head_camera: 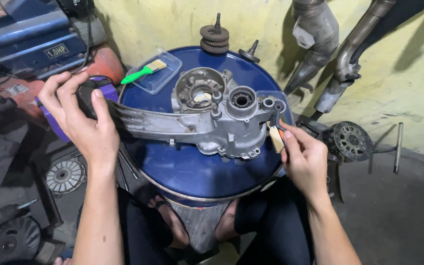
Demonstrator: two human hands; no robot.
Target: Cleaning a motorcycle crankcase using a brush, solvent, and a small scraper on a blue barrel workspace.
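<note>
A grey metal engine casing [207, 115] with a long arm lies across the top of a blue drum [197, 167]. My left hand [82, 120] grips the far left end of the casing's arm, over a purple and black object [105, 91]. My right hand [304, 157] holds a small brush with a pale wooden handle [276, 137], its dark tip against the right end of the casing near a small round opening [269, 103].
A clear plastic tray [155, 73] with a green-handled brush [143, 72] sits at the drum's back left. A stack of gears [215, 39] stands at the back edge. Exhaust pipes [320, 44] lean on the yellow wall. A brake drum [352, 141] and a rod [398, 147] lie on the floor to the right; a blue machine [30, 39] sits at left.
</note>
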